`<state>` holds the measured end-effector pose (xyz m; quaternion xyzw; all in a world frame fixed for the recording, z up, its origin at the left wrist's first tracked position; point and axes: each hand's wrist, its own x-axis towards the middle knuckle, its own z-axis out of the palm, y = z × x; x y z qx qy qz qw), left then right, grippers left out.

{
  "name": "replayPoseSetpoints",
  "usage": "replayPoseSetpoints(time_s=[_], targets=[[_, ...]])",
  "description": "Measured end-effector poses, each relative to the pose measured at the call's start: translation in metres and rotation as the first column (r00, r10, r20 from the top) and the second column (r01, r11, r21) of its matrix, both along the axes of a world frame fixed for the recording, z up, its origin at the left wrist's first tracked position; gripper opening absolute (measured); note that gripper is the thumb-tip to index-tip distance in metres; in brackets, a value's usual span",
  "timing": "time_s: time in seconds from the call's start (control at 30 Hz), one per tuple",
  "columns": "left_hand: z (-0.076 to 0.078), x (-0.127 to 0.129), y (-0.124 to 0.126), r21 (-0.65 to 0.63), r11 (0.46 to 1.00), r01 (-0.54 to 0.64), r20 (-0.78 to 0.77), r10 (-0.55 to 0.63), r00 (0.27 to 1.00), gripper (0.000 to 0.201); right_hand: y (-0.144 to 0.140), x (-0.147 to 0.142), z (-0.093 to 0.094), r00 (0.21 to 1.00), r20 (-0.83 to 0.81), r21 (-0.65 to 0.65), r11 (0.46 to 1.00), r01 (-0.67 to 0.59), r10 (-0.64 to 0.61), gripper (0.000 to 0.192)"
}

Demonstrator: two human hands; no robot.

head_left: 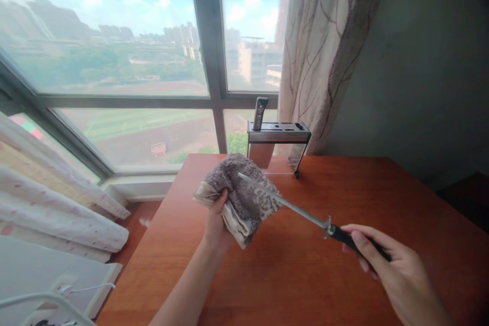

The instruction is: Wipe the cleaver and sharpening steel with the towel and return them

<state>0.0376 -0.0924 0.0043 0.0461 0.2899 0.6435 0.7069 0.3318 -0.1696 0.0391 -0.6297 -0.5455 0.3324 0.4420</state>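
My left hand point(216, 219) clutches a grey fluffy folded towel point(239, 196); my right hand point(385, 265), at 4 o'clock, grips a black-handled steel honing rod point(290, 205)

A grey-brown mottled cloth point(239, 196) is showing beige edging. The honing steel point(284, 204) is gleaming silver with a black handle, over a reddish-brown table point(305, 275).

I see my left hand point(214, 224) bunching a grey fuzzy towel point(240, 194) above the reddish wooden counter point(298, 275); my right hand point(385, 265) grips a black-handled steel honing rod point(290, 206), tip against the towel.
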Motion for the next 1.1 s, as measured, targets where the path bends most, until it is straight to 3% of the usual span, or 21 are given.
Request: replayPoseSetpoints(time_s=[0.07, 0.13, 0.27, 0.37, 0.43, 0.5, 0.57, 0.67, 0.73, 0.83, 0.93, 1.03, 1.1], targets=[[-0.003, 0.002, -0.002, 0.019, 0.998, 0.060, 0.059, -0.061, 0.996, 0.030, -0.005, -0.023, -0.013, 0.960, -0.281, -0.151, 0.986, -0.066, 0.021, 0.042], [-0.005, 0.004, -0.006, 0.032, 0.991, 0.130, 0.109, -0.132, 0.985, 0.032, -0.007, -0.048, -0.024, 0.894, -0.447, -0.220, 0.967, -0.126, 0.015, 0.048], [-0.005, 0.010, -0.013, 0.066, 0.973, 0.220, 0.153, -0.227, 0.962, 0.034, -0.004, -0.089, -0.041, 0.746, -0.665, -0.291, 0.933, -0.214, -0.036, 0.041], [-0.005, 0.015, -0.018, 0.089, 0.961, 0.262, 0.142, -0.273, 0.952, 0.034, 0.001, -0.104, -0.050, 0.628, -0.774, -0.321, 0.906, -0.276, -0.082, 0.042], [-0.005, 0.017, -0.019, 0.092, 0.958, 0.273, 0.130, -0.283, 0.950, 0.034, 0.002, -0.108, -0.054, 0.599, -0.794, -0.318, 0.910, -0.267, -0.102, 0.040], [-0.005, 0.016, -0.019, 0.086, 0.960, 0.268, 0.118, -0.276, 0.954, 0.034, 0.002, -0.107, -0.056, 0.630, -0.773, -0.296, 0.922, -0.252, -0.076, 0.037], [-0.004, 0.014, -0.017, 0.074, 0.966, 0.249, 0.107, -0.256, 0.961, 0.033, 0.001, -0.102, -0.057, 0.715, -0.698, -0.269, 0.938, -0.220, -0.033, 0.036], [0.000, 0.007, -0.015, 0.048, 0.981, 0.187, 0.100, -0.191, 0.977, 0.032, 0.001, -0.088, -0.059, 0.891, -0.454, -0.185, 0.975, -0.125, 0.028, 0.038], [0.002, 0.003, -0.013, 0.038, 0.991, 0.131, 0.099, -0.134, 0.986, 0.033, 0.001, -0.077, -0.059, 0.967, -0.247, -0.065, 0.995, -0.080, 0.062, 0.032], [0.004, -0.001, -0.010, 0.043, 0.997, 0.061, 0.093, -0.065, 0.994, 0.035, 0.002, -0.065, -0.059, 0.995, -0.018, 0.129, 0.987, -0.095, 0.098, 0.022], [0.004, -0.002, -0.008, 0.045, 0.998, 0.048, 0.074, -0.051, 0.996, 0.036, 0.004, -0.058, -0.056, 0.990, 0.107, 0.247, 0.962, -0.114, 0.090, 0.018], [0.004, 0.000, -0.008, 0.015, 0.996, 0.087, 0.054, -0.088, 0.995, 0.034, 0.007, -0.052, -0.050, 0.993, 0.120, 0.286, 0.956, -0.056, 0.022, 0.019], [0.004, 0.001, -0.008, -0.015, 0.996, 0.085, 0.042, -0.084, 0.996, 0.031, 0.010, -0.048, -0.046, 0.999, 0.044, 0.244, 0.970, 0.011, -0.023, 0.026]])
